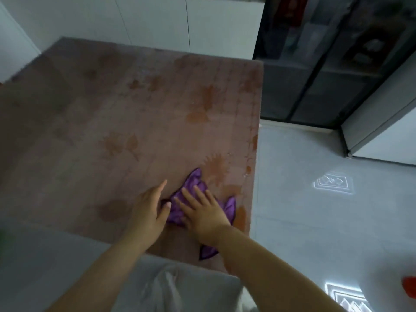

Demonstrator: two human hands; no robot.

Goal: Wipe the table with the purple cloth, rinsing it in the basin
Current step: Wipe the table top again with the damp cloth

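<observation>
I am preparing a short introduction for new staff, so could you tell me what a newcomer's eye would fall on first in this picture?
The purple cloth stands out first, bunched near the front right corner of the table, with the right hand pressed flat on it and the left hand beside it, thumb at its edge. Next come the bright light patches on the grey floor to the right.

The right hand (202, 212) and its forearm cover the middle of the purple cloth (195, 177), so only its corners show. The table (90, 109) runs out past the left edge. A red thing (410, 287) is cut off at the right edge and can't be identified. The dark cabinet (337, 64) holds only blurred shapes.
</observation>
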